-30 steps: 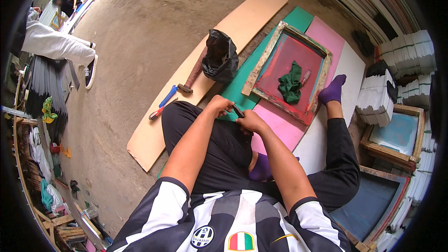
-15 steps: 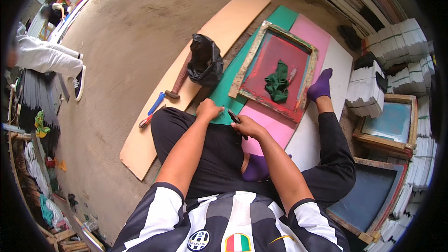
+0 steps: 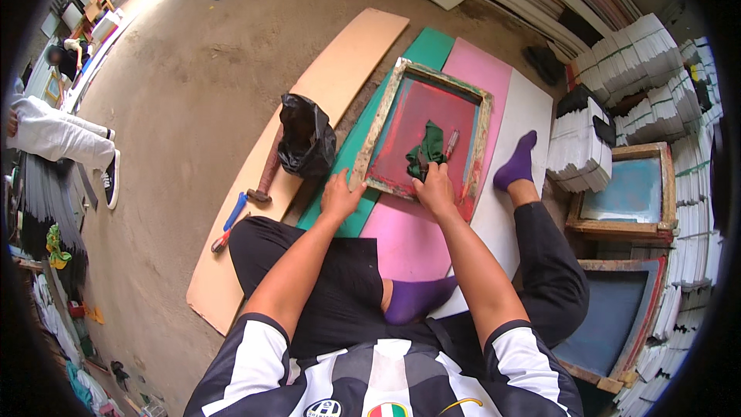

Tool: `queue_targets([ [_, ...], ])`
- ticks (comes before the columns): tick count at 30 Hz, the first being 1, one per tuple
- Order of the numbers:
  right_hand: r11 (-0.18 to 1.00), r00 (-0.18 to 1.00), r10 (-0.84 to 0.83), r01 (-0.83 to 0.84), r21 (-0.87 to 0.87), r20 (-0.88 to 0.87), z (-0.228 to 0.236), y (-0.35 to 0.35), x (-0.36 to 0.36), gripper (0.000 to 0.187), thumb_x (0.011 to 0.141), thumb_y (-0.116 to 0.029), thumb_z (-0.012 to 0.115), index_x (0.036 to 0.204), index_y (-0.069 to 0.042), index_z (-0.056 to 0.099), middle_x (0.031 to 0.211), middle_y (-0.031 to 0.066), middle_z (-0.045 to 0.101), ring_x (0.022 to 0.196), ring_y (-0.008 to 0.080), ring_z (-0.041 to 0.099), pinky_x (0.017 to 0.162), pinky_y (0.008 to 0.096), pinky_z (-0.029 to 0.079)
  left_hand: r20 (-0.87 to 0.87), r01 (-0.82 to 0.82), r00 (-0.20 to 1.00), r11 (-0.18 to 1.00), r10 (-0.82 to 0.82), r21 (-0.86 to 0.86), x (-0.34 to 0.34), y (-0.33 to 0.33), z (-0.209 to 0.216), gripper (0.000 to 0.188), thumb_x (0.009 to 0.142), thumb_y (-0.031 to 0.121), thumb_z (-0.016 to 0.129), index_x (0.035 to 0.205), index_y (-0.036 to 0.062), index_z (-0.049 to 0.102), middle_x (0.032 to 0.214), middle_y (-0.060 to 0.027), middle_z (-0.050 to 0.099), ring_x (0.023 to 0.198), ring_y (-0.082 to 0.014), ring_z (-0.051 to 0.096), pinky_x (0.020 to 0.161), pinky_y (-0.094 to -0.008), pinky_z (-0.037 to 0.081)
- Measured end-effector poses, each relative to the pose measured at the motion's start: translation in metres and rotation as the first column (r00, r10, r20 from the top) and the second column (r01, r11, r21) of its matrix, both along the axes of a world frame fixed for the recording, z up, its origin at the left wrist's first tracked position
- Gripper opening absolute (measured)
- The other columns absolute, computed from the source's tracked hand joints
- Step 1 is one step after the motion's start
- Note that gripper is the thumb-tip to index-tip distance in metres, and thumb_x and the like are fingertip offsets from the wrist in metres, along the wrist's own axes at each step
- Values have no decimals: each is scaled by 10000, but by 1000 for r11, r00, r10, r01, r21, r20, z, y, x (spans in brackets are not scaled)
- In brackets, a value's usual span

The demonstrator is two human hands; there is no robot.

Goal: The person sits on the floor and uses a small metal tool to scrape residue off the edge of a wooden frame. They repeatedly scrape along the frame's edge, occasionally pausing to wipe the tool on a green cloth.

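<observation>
A wooden-framed printing screen (image 3: 485, 123) with red-stained mesh lies on coloured sheets in front of me. On its mesh rest a crumpled green cloth (image 3: 432, 139) and a screwdriver with a clear reddish handle (image 3: 452, 141). Over the near part of the mesh, my right hand (image 3: 437, 188) is closed on black pliers (image 3: 421, 167), beside the cloth; its fingers partly hide the tool. My left hand (image 3: 341, 197) is at the screen's near left corner, fingers apart and holding nothing. Whether it touches the wood I cannot tell.
Left of the screen are a black plastic bag (image 3: 306, 143), a hammer (image 3: 266, 174) and a blue-handled tool (image 3: 235, 212) on a peach sheet (image 3: 216, 278). Stacked white sheets (image 3: 583, 143) and more screens (image 3: 625, 193) stand at right. Another person's legs (image 3: 65, 135) show far left.
My right hand has moved forward with the pliers, from above my lap to over the screen beside the cloth. My left hand now reaches the screen's corner. The whole view has shifted.
</observation>
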State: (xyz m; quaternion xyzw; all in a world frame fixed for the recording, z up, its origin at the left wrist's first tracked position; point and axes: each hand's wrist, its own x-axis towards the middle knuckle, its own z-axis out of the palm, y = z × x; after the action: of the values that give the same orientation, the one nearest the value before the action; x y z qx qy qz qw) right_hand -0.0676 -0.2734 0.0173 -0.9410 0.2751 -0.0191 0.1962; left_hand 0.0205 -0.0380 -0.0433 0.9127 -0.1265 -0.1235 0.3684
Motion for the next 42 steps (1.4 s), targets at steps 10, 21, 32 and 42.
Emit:
queue_targets([
  [10,965,991,89,-110,-239,-97,-28,-15,52,444,927,-372,725,1137,-7,582,1141,180,576,1036,380,660,817,469,602,-90,-3,996,987,17,159,31,-39,17,697,886,497,723,1403,55,570,1296,-216,614,1213,-391,610,984,-504,510],
  [21,661,804,590,-529,-533,-67,-31,-158,51,158,879,-128,607,1027,-90,648,1163,130,658,1226,312,592,1007,467,498,107,-19,994,970,-7,244,38,-55,-1,562,840,451,775,1169,42,576,1148,-194,628,1069,-406,642,874,-528,531],
  [32,931,951,306,-307,-198,-41,11,-162,20,200,866,-172,627,1044,-83,607,998,175,694,958,399,696,817,517,553,120,-53,992,977,29,207,37,-57,0,488,836,377,775,1136,37,592,1142,-189,629,1063,-413,634,884,-529,517],
  [42,915,917,-393,398,69,-75,-8,-138,-39,461,838,-408,743,1058,-5,703,1015,274,728,982,443,712,851,520,561,190,-34,982,992,11,119,36,-55,-4,410,795,316,790,1038,15,655,1088,-190,642,1042,-411,636,878,-516,514],
])
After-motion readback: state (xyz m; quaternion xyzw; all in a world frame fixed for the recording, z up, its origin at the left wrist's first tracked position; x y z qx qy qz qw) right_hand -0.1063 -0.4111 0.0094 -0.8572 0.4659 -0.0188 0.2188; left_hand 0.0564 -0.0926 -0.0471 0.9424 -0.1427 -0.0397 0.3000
